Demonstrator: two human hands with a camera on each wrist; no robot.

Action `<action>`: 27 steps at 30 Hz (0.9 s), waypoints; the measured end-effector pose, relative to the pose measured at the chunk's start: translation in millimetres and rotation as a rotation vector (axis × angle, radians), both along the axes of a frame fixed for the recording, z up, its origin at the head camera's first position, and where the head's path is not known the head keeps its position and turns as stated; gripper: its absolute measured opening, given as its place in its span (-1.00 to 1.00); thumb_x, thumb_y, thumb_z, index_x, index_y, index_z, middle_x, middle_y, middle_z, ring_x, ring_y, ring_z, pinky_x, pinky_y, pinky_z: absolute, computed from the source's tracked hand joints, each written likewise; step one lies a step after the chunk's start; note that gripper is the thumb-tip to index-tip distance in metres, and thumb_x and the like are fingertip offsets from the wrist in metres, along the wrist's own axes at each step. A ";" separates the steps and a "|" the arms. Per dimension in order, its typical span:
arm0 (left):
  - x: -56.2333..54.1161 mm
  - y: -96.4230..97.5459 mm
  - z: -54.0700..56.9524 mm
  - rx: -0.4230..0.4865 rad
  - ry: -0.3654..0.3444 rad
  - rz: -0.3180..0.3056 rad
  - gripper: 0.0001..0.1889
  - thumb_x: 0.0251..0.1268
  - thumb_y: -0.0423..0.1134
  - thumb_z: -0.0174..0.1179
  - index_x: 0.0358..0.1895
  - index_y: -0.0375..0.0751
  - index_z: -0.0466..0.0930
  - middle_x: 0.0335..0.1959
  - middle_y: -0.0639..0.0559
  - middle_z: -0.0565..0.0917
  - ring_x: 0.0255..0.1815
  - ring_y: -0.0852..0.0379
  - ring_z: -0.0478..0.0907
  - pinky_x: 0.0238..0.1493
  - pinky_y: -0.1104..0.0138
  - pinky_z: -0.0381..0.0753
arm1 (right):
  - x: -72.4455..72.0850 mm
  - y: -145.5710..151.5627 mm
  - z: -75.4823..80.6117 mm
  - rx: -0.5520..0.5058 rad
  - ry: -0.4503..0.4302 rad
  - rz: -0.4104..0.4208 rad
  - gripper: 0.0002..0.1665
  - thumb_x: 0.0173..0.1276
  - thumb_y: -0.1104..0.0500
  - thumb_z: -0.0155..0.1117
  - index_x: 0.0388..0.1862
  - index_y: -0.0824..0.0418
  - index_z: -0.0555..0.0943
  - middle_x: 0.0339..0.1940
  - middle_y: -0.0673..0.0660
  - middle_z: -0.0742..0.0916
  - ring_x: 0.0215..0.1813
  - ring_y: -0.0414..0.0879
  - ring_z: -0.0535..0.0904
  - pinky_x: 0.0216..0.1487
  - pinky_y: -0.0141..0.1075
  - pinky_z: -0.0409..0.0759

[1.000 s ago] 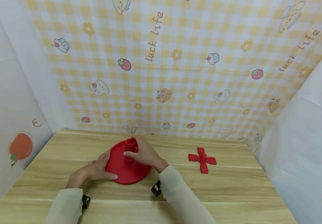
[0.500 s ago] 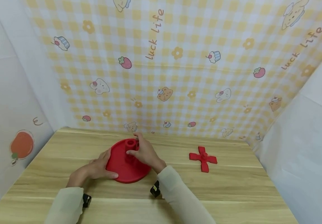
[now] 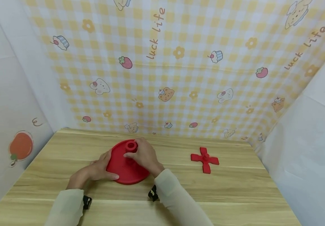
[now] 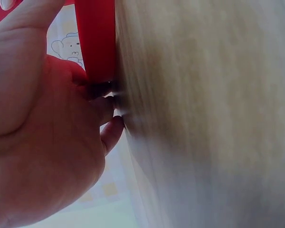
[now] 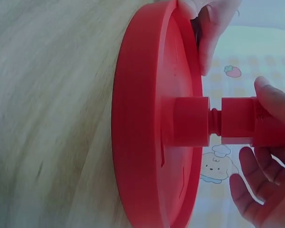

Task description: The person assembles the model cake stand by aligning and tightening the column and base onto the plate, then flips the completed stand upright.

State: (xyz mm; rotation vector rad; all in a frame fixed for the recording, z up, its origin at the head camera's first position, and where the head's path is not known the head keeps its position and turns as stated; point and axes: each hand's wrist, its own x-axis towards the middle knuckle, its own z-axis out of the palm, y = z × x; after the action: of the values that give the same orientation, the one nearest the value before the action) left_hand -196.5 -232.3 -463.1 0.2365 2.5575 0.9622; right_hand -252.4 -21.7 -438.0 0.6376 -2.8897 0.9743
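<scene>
A round red base (image 3: 132,177) with a raised rim lies on the table, a short round socket (image 5: 190,121) rising from its middle. My left hand (image 3: 98,169) holds the base at its left edge, thumb over the rim and fingers along the outside. Into the socket runs a red threaded post (image 5: 237,121); some of its thread shows between the socket and its thicker, hollow-topped upper part. With thumb and fingers my right hand (image 3: 145,155) grips that upper part; in the right wrist view its lower fingers curl beneath it.
To the right on the wooden table (image 3: 235,188) lies a red four-armed cross piece (image 3: 205,159) with a small knob in its middle. A checked yellow cloth (image 3: 179,75) hangs behind the table, and white cloth (image 3: 312,141) borders both sides.
My right fingers loosened and stretched out at the post half a second ago; now they are curled round it again. The right forearm has shifted slightly left. My left hand stays at the rim.
</scene>
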 end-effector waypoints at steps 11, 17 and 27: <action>0.7 1.2 1.9 0.004 -0.004 0.006 0.33 0.08 0.17 0.41 0.54 -0.47 -0.43 0.52 -0.46 -0.15 0.45 -0.50 -0.05 0.34 -0.44 -0.15 | 1.2 -5.3 -1.1 0.130 0.039 -0.118 -0.20 0.02 -0.44 0.45 0.00 0.11 0.57 -0.26 -0.04 0.69 -0.33 -0.24 0.59 -0.42 -0.43 0.59; 0.7 1.7 3.6 -0.020 -0.022 0.012 0.33 0.09 0.18 0.41 0.54 -0.45 -0.42 0.53 -0.43 -0.15 0.42 -0.50 -0.01 0.32 -0.43 0.00 | -2.8 8.8 13.7 0.079 -0.145 0.009 -0.13 0.11 -0.31 0.48 0.25 0.12 0.45 -0.09 -0.01 0.68 -0.15 -0.21 0.61 -0.23 -0.39 0.63; 0.4 1.7 3.4 0.009 -0.011 0.008 0.32 0.09 0.16 0.41 0.55 -0.44 -0.42 0.53 -0.44 -0.16 0.44 -0.50 -0.04 0.31 -0.45 -0.01 | -8.0 19.5 21.9 -0.127 -0.244 0.240 -0.33 0.29 0.31 0.40 0.37 0.20 0.45 0.16 0.09 0.65 0.10 -0.12 0.58 0.06 -0.38 0.60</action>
State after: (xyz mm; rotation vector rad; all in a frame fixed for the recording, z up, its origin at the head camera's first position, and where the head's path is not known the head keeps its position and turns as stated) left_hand -196.1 -230.6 -459.7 0.2231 2.5461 0.9761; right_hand -260.5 -2.2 -416.1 0.9331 -2.9711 1.3407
